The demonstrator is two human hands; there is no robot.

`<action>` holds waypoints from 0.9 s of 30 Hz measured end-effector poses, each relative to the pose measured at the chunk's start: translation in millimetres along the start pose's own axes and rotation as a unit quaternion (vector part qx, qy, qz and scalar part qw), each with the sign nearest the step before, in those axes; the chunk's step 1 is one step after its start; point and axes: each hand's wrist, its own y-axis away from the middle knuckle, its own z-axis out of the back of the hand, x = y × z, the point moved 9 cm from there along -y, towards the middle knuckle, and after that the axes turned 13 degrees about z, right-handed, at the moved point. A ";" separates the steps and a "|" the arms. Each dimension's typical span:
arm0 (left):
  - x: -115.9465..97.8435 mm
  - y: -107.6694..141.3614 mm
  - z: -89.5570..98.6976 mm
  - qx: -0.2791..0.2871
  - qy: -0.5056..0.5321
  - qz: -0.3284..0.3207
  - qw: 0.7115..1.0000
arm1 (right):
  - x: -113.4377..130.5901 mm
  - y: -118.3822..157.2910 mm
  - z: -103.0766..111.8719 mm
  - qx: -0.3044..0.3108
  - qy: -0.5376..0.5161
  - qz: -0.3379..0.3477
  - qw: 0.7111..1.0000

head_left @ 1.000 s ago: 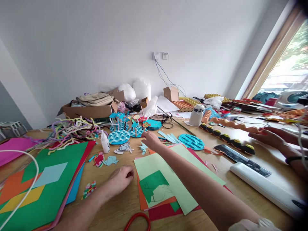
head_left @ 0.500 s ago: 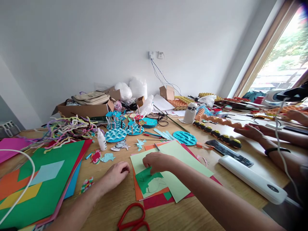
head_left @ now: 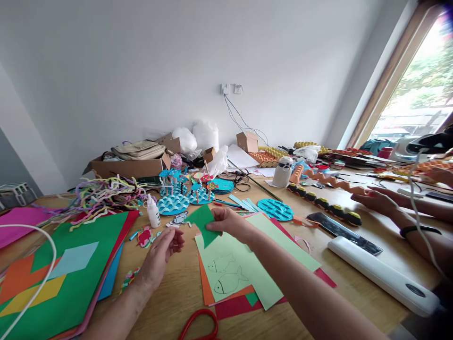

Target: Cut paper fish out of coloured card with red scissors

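My right hand (head_left: 231, 227) pinches a cut piece of green paper (head_left: 204, 225) and holds it up over the light green sheets. Beside it, to the left, my left hand (head_left: 163, 250) is raised with fingers loosely curled and apart, holding nothing. Two fish outlines are drawn on a light green sheet (head_left: 255, 271) below. Orange paper (head_left: 205, 283) and dark red paper (head_left: 231, 309) stick out from under it. Red-handled scissors (head_left: 202, 311) lie at the near edge, their lower part cut off by the frame.
At left, coloured paper sheets (head_left: 79, 297) are stacked near a glue bottle (head_left: 153, 213) and pipe cleaners (head_left: 106, 198). Blue discs (head_left: 173, 204) with paper fish stand behind. To the right lie a phone (head_left: 343, 233), a white bar-shaped device (head_left: 382, 274) and another person's hands (head_left: 371, 200).
My right hand has lifted the green paper off the light green sheet, uncovering the fish drawings. My left hand has risen from the table and its fingers have opened somewhat. The view has shifted slightly.
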 end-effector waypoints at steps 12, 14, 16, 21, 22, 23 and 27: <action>-8.4 13.2 -4.8 -0.060 0.056 0.011 0.997 | -24.1 -11.0 -63.9 -0.073 -0.106 -0.001 0.992; -12.0 10.9 5.7 -0.087 0.066 0.004 0.994 | -22.9 -8.3 -60.4 -0.078 -0.068 -0.009 0.995; -20.5 11.3 17.1 -0.115 0.077 -0.012 0.990 | -15.9 -1.7 -57.9 -0.081 -0.032 -0.018 0.996; -38.6 15.4 33.1 -0.135 0.113 -0.041 0.984 | 32.7 36.6 -111.9 0.210 0.262 0.073 0.939; -39.1 15.2 34.3 -0.134 0.119 -0.040 0.983 | 33.8 51.5 -128.4 0.302 0.348 0.081 0.884; -38.8 14.7 35.2 -0.133 0.124 -0.038 0.983 | 33.9 64.8 -139.7 0.364 0.411 0.088 0.831; -35.9 12.3 35.3 -0.120 0.134 -0.027 0.983 | 31.4 87.5 -157.8 0.428 0.501 0.080 0.748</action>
